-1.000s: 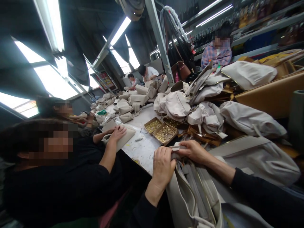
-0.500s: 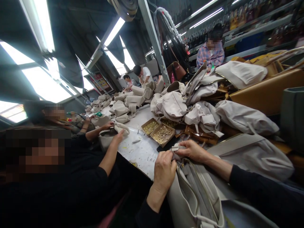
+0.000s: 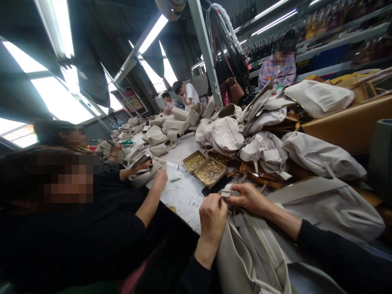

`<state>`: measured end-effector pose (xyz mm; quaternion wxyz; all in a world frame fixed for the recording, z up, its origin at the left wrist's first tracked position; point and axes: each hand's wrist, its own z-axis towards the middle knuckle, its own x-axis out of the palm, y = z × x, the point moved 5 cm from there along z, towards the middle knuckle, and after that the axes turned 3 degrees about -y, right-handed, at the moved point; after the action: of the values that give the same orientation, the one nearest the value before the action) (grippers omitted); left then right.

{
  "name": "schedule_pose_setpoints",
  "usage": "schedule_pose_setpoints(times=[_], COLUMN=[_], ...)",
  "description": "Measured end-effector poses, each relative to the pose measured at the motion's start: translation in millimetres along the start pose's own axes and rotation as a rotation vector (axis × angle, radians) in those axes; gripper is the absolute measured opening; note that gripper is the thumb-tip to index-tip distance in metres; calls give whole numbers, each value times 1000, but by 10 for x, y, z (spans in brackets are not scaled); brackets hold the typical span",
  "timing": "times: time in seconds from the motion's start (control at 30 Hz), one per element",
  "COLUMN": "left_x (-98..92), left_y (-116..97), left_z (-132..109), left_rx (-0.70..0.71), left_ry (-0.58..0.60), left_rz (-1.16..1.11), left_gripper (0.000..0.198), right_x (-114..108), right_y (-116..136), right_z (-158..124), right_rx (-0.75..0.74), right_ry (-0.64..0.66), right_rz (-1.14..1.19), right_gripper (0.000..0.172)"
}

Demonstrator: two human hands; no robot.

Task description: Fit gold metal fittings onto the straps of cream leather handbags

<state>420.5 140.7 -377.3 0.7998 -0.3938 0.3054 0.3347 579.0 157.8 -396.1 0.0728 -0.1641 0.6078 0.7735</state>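
A beige leather handbag lies in front of me at the near edge of the long white table. My left hand is closed around the bag's upper edge, fingers curled. My right hand pinches a small beige strap tab at the top of the same bag. Both hands meet at that tab. Just beyond them stand open cardboard boxes of small gold metal fittings.
A person in black sits at my left, hands on another beige bag. Heaps of beige bags cover the table's far side and right. A tan bag lies far right. Other workers sit farther along.
My hands stay on the tab with only small shifts. The person at my left has pulled their bag closer and moved a hand along it. The view shifted slightly.
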Motion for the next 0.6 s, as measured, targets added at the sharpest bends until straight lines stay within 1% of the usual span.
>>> schedule_pose_setpoints(times=[0.13,0.3,0.4,0.47,0.53,0.6], left_x=[10,87,105,108,100,77], left_y=[28,81,92,82,59,19], left_z=[58,109,169,214,250,266], left_rx=[-61,-170,-221,-224,-187,-107], left_ry=[28,87,119,167,198,175], left_rz=[-119,-104,-142,-177,-195,-189], left_gripper=[12,16,18,19,18,18], right_x=[-37,-39,-44,-49,-56,-66], right_y=[-27,-81,-145,-186,-207,-203], right_z=[-2,2,2,3,9,16], right_rx=[19,65,101,110,106,92], right_ry=[16,69,93,111,123,122], right_rz=[27,158,227,234,222,205], right_gripper=[29,34,36,35,33,31])
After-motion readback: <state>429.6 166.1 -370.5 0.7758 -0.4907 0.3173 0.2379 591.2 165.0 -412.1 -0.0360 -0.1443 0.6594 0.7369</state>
